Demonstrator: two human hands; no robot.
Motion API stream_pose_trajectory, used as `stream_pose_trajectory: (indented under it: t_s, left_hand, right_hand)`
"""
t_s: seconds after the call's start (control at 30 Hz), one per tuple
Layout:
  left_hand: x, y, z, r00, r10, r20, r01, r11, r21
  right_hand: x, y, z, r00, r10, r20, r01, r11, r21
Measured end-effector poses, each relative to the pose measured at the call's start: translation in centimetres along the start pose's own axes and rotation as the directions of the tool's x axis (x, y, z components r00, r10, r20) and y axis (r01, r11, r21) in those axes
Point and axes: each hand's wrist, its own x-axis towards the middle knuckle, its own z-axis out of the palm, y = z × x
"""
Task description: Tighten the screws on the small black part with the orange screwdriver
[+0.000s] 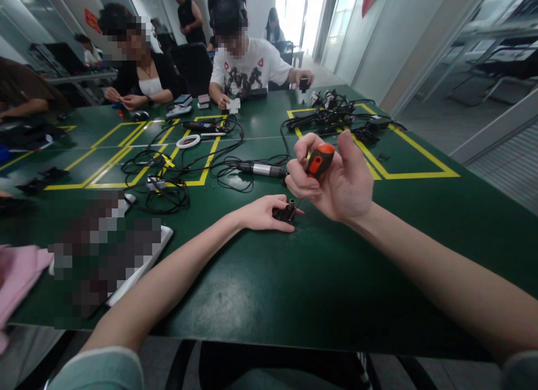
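My right hand (334, 177) is closed around an orange and black screwdriver (318, 160), held upright with its thin shaft pointing down. The tip meets a small black part (287, 212) on the green table (294, 278). My left hand (263, 212) lies on the table with its fingers pinched on that black part, holding it in place. Both forearms reach in from the near edge.
Tangled black cables (168, 177), a silver-black cylinder tool (260, 169) and a white ring (188, 141) lie beyond my hands inside yellow tape lines. More black gear (336, 118) sits far right. Two people sit across the table. A white tablet (143, 267) lies at my left.
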Motion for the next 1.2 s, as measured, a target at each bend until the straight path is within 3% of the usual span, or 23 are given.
stream_pose_trajectory:
  t_s: [0.33, 0.53, 0.7, 0.93, 1.2]
  left_hand:
    - [-0.1, 0.7, -0.3, 1.0, -0.02, -0.019, 0.02, 1.0, -0.012]
    - [-0.1, 0.7, 0.1, 0.994, -0.091, -0.065, 0.076, 0.977, -0.198]
    - [0.1, 0.5, 0.4, 0.99, -0.091, -0.112, 0.05, 0.943, -0.329]
    - [0.1, 0.4, 0.0, 0.989, -0.101, -0.105, 0.068, 0.958, -0.278]
    - [0.1, 0.7, 0.0, 0.988, -0.122, -0.097, 0.096, 0.966, -0.239]
  right_hand:
    - [0.8, -0.1, -1.2, 0.994, -0.022, -0.107, 0.024, 1.0, 0.02]
    - [0.9, -0.4, -1.5, 0.993, -0.036, -0.115, 0.025, 0.996, -0.09]
    - [0.8, -0.6, -1.6, 0.994, -0.078, -0.072, 0.073, 0.995, -0.063]
    - [0.8, -0.7, -1.8, 0.992, -0.096, -0.084, 0.09, 0.994, -0.064]
    - [1.2, -0.3, -2.2, 0.951, -0.198, -0.239, 0.167, 0.976, -0.142]
